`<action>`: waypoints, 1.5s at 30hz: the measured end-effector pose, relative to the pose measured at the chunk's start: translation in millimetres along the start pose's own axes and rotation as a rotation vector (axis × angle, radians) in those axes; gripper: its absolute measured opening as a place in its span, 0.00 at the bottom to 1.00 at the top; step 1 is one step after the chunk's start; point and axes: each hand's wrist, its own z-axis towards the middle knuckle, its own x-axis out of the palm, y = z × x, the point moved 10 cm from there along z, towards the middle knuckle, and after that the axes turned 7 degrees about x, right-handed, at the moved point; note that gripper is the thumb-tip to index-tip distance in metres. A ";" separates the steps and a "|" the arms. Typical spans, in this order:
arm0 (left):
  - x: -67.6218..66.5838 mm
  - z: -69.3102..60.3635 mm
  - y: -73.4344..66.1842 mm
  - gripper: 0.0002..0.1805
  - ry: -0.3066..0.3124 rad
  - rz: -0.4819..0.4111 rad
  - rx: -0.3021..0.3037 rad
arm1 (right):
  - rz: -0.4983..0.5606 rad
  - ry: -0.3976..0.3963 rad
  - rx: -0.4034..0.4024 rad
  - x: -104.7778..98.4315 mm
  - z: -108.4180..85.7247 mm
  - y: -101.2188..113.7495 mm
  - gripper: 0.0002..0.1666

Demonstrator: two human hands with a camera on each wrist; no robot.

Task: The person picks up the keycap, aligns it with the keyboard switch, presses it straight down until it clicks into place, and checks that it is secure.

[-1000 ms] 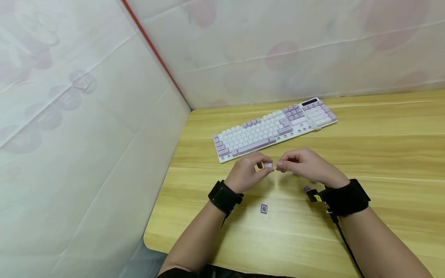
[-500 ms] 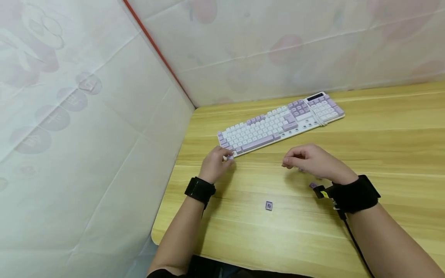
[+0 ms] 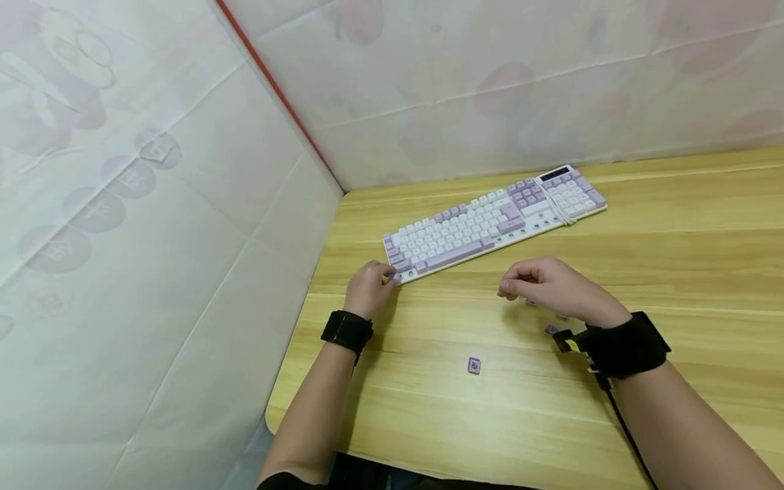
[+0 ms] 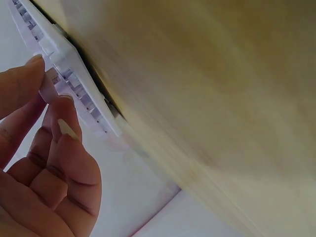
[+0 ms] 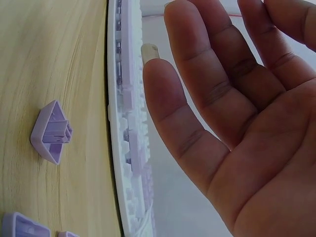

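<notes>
At the near left corner of the white and purple keyboard (image 3: pixel 456 235), the left hand (image 3: pixel 366 289) pinches a small purple keycap (image 4: pixel 48 89) between thumb and finger, held against the keyboard's edge in the left wrist view. Bare key sockets show along the near edge. The right hand (image 3: pixel 554 289) hovers over the table below the keyboard's right half, fingers loosely curled, with nothing seen in them. Beneath it in the right wrist view, a purple keycap (image 5: pixel 52 132) lies on its side. Another keycap (image 3: pixel 474 365) lies on the table between the forearms.
A further purple keycap (image 3: pixel 551 329) lies beside the right wristband, and one more (image 5: pixel 24 226) shows at the lower left of the right wrist view. A looped white cable (image 3: pixel 560 209) crosses the keyboard's right part. Patterned sheets (image 3: pixel 490 75) stand behind and left of the wooden table (image 3: pixel 429 422).
The left hand has moved left from beside the right hand to the keyboard's near left corner, carrying the keycap. The right hand has barely moved; the view has shifted slightly.
</notes>
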 end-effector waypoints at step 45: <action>-3.7 11.6 -11.8 0.04 -0.008 0.143 0.049 | -0.024 0.006 0.012 1.2 3.0 -4.1 0.14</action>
